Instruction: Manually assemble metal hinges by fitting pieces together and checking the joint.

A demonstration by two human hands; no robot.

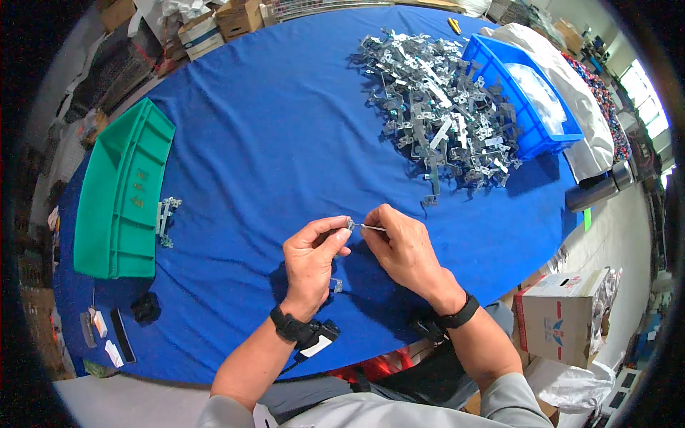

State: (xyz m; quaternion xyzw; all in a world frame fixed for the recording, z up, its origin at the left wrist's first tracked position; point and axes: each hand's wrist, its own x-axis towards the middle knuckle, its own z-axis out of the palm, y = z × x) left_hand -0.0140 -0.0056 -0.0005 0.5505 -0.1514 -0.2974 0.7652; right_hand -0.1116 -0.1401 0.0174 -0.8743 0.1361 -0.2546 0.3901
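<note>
Close to the table's near edge, my left hand [312,264] pinches a small metal bracket [337,286] between thumb and fingers. One end shows at the fingertips and another below the palm; the middle is hidden by the hand. My right hand [405,250] is closed on a thin metal rod-shaped tool [374,227], whose tip meets the bracket's end at the left fingertips. What kind of tool it is I cannot make out. A large heap of similar metal brackets [446,107] lies at the far right. Several more brackets [167,221] rest beside the green bin [114,192].
A blue crate [531,146] with a clear plastic bag stands right of the heap. A metal flask [599,189] is at the right edge. A black strip [123,335] and a crumpled black item [146,308] lie near left. A cardboard box [556,317] stands right of me.
</note>
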